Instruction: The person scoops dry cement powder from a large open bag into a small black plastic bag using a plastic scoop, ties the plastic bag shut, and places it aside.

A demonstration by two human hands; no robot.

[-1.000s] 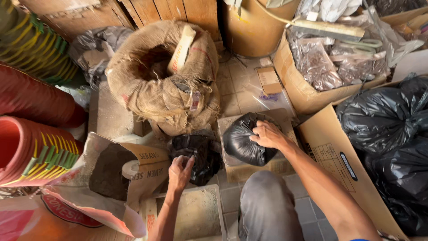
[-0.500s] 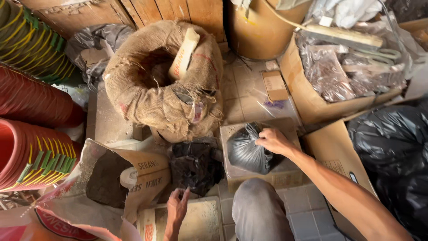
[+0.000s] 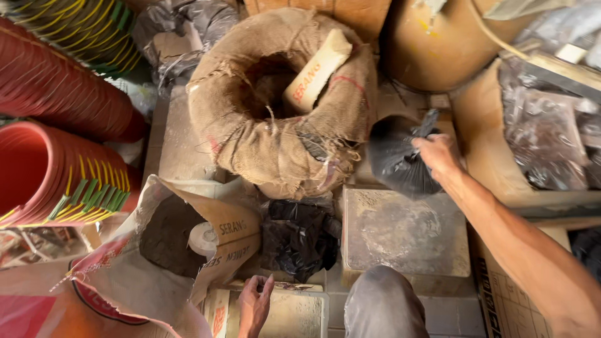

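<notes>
While the right hand (image 3: 438, 156) grips its twisted neck, the black plastic bag (image 3: 397, 159) hangs bulging, glossy and wrinkled.

A cramped storeroom or supply shop for building or garden goods: nested stacks of red plastic pots (image 3: 44, 169) lie on their sides, a wide burlap sack with a rolled-down rim (image 3: 275, 125) stands open, a torn paper sack of grey powder (image 3: 181, 244) gapes, and dusty cardboard boxes of bagged material (image 3: 538, 138) crowd the tiled floor (image 3: 451, 307).
</notes>
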